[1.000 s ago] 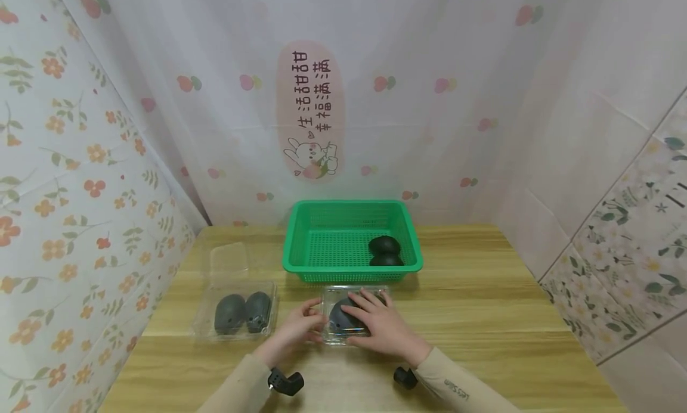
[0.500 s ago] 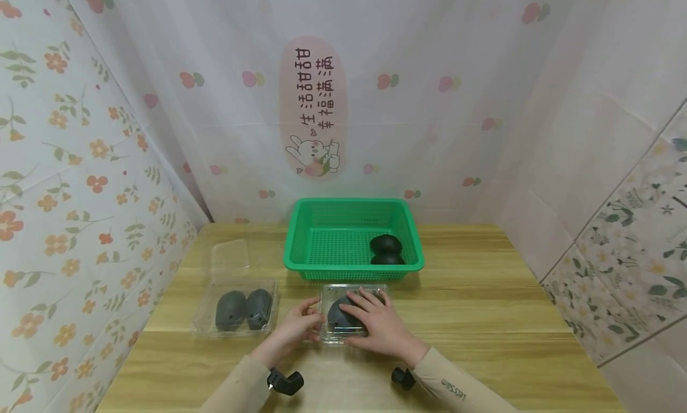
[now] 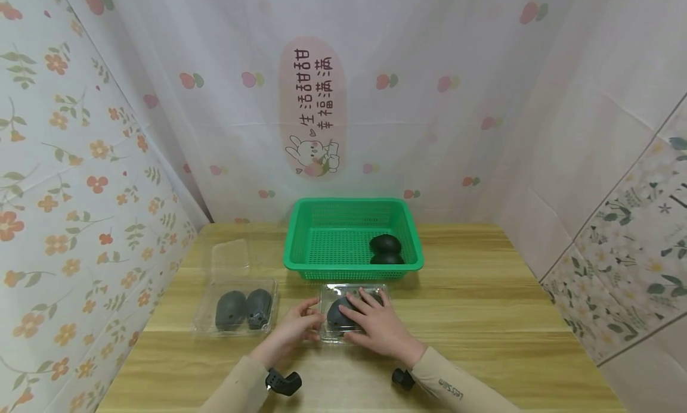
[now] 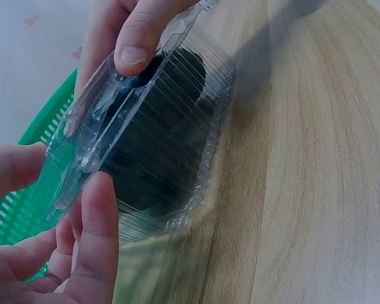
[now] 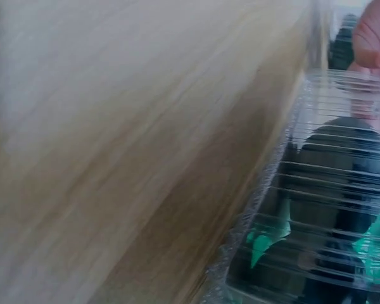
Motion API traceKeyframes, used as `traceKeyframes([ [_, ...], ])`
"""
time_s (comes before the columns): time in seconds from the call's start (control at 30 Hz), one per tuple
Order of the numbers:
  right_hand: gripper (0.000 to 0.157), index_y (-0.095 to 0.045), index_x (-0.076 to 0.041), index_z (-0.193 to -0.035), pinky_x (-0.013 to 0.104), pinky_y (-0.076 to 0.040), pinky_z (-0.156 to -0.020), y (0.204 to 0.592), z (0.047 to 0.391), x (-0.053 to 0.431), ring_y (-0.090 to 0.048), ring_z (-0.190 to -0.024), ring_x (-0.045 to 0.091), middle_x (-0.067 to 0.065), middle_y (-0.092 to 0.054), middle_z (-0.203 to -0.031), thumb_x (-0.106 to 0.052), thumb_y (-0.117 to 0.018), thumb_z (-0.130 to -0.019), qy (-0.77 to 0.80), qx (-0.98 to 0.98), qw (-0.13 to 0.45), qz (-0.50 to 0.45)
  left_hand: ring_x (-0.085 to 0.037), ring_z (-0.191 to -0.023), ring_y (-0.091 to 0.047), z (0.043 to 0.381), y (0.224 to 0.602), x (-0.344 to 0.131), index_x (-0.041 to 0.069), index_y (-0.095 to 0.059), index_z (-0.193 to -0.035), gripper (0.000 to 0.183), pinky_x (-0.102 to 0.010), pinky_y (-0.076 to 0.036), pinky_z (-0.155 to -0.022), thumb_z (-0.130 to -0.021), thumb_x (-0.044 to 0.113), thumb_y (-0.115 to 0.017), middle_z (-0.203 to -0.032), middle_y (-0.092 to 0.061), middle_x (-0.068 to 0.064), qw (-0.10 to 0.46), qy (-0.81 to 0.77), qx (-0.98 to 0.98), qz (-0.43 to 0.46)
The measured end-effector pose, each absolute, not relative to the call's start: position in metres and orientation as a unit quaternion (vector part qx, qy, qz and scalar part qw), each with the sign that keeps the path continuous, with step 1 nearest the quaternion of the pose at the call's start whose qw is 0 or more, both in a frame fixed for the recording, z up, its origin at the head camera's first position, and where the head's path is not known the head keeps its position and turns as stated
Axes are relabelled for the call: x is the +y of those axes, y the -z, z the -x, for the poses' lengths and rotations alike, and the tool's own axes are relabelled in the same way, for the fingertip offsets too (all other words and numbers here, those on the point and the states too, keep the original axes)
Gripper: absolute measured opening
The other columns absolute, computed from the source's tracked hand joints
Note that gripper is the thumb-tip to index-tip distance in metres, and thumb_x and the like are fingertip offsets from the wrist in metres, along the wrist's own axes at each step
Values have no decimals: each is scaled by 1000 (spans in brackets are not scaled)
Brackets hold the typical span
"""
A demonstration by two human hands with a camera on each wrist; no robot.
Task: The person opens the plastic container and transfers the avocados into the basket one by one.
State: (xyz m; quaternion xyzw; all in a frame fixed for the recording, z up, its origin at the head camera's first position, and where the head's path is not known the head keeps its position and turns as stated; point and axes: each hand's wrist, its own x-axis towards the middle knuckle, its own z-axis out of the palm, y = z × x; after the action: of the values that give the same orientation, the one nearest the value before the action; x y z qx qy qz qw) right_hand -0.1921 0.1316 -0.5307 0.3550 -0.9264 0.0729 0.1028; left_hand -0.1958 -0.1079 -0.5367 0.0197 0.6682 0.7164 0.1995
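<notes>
A clear plastic clamshell box [image 3: 334,291] lies in front of me with its lid down over dark avocados [image 3: 338,314]. My left hand [image 3: 294,331] is at the box's left end; in the left wrist view its thumb and index finger stand on either side of the rim, pinching it. Spread across the top of the lid, my right hand [image 3: 383,328] rests its fingers there and covers part of the fruit. The right wrist view shows the ribbed box [image 5: 323,190] from the side, with fingertips [image 5: 370,57] at its far end.
Behind the box stands a green basket [image 3: 349,268], with two dark avocados [image 3: 385,244] at its right end. To the left is a second clear box [image 3: 201,323], lid raised, holding two avocados [image 3: 231,309]. Curtains surround the wooden table [image 3: 483,317].
Little differs: both hands stay on the box, and the right hand shifts only very slightly. The basket and the second box stay in place.
</notes>
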Motion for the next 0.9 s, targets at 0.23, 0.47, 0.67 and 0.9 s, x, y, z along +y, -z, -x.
traceKeyframes([
  [0.23, 52, -51, -30, -142, 68, -22, -106, 536, 190, 132, -33, -138, 35, 4, -46, -146, -57, -36, -100, -34, -927, 103, -360, -16, -77, -58, 193, 542, -110, -12, -34, -141, 57, -28, -56, -64, -96, 16, -55, -94, -58, -9, 200, -738, 644, -32],
  [0.47, 42, -57, -31, -137, 70, -26, -103, 535, 190, 131, -38, -135, 38, 4, -50, -142, -47, -40, -102, -43, -921, 128, -367, -15, -75, -58, 192, 542, -109, -11, -41, -137, 50, -29, -56, -65, -99, 20, -50, -97, -57, -9, 194, -754, 627, -28],
  [0.67, 41, -60, -31, -134, 70, -28, -103, 532, 188, 132, -40, -133, 37, 3, -53, -140, -46, -39, -103, -55, -919, 127, -369, -14, -75, -54, 192, 541, -107, -13, -36, -140, 46, -28, -55, -63, -102, 14, -41, -99, -53, -9, 200, -748, 632, 10],
  [0.9, 45, -56, -30, -138, 69, -26, -104, 531, 190, 132, -42, -133, 35, 3, -53, -140, -50, -40, -101, -62, -919, 124, -369, -14, -74, -52, 189, 540, -108, -13, -36, -139, 45, -29, -55, -64, -99, 8, -38, -97, -50, -7, 199, -757, 622, 18],
])
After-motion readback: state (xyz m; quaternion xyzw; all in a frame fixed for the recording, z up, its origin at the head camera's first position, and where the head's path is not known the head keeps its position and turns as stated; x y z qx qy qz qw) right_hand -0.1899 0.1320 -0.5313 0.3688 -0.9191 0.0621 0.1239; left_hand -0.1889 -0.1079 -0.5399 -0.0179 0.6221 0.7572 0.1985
